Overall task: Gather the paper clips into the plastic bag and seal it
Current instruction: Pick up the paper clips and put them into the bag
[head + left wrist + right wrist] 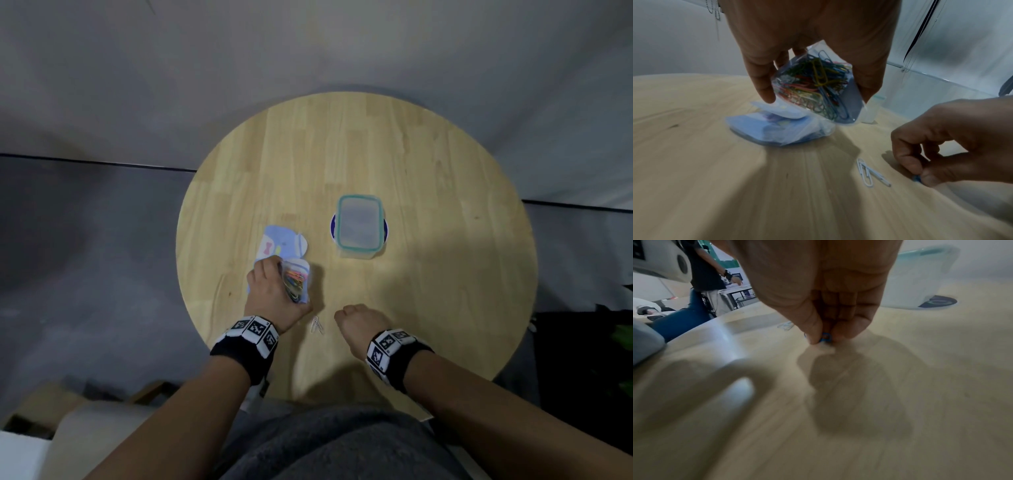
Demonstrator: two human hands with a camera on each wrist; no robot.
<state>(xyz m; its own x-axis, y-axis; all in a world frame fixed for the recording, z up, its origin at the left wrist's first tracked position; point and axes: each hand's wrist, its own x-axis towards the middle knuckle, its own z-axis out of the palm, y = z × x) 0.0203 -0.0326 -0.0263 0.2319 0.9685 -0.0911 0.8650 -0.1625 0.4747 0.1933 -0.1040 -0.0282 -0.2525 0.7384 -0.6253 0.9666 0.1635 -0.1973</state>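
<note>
My left hand [274, 291] grips a clear plastic bag [818, 87] stuffed with several coloured paper clips, held just above the round wooden table [428, 171]. The bag [296, 279] hangs over a pale blue pouch [279, 241]. Two white paper clips [317, 325] lie on the wood between my hands; they also show in the left wrist view [869, 173]. My right hand [359, 320] is curled low on the table, thumb and fingers pinching a blue paper clip [826, 337], its tip visible from the left wrist too [917, 178].
A clear lidded container with a teal rim [359, 224] stands on a dark round coaster at the table's middle. The table edge runs close to my body. Another person stands beyond the table in the right wrist view [709, 277].
</note>
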